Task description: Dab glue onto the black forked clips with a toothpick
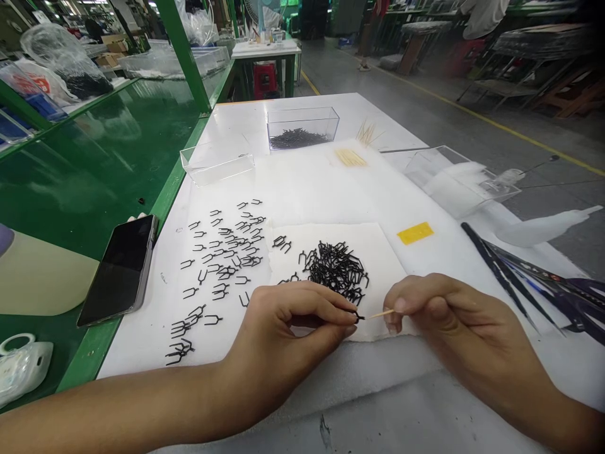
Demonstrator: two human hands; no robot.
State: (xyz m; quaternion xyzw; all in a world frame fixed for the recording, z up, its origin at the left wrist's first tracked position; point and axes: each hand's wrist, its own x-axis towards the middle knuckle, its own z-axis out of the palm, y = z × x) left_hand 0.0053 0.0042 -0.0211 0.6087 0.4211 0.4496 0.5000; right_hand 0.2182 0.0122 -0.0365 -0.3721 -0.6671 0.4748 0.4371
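Note:
Between thumb and forefinger, my left hand [295, 337] pinches a small black forked part [360, 317]. My right hand [447, 309] grips a wooden toothpick [382, 313], whose tip points at the part; whether they touch is too small to tell. Just behind my hands, a heap of black forked parts [336, 268] lies on a white paper sheet [382, 249]. Many more forked parts [229, 243] are spread over the white table to the left of the sheet.
A clear box [302, 120] with small black pieces stands at the back, near toothpicks [350, 157]. A clear lid [217, 167] lies left of it. A phone [120, 268] rests at the left edge. Tweezers [498, 271], scissors [583, 302] and a yellow strip [414, 233] lie right.

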